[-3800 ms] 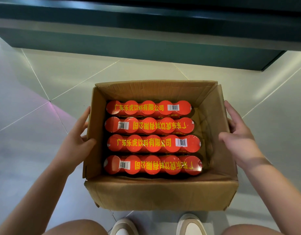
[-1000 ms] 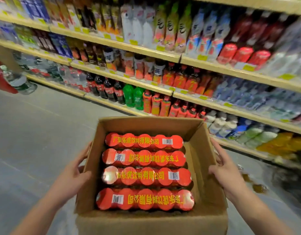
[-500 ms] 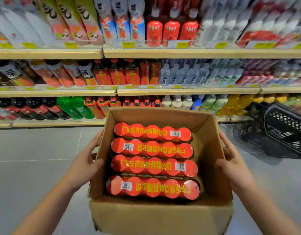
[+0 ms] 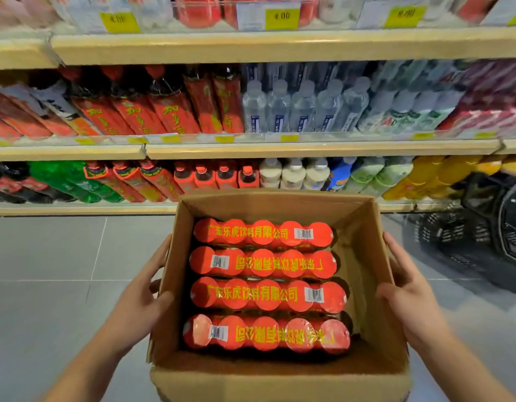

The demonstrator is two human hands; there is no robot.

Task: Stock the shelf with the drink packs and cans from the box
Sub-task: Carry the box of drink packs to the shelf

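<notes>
A: Hands state?
B: Spread flat, fingers straight: left hand (image 4: pixel 143 297) and right hand (image 4: pixel 407 288) press opposite outer walls of box (image 4: pixel 364 256).
A: And drink packs (image 4: pixel 265 294)?
B: Four red rows inside box, between both hands. Stocked shelf (image 4: pixel 280 149) ahead, beyond fingertips.

A black basket (image 4: pixel 454 236) sits on the grey tiled floor (image 4: pixel 47 285).
</notes>
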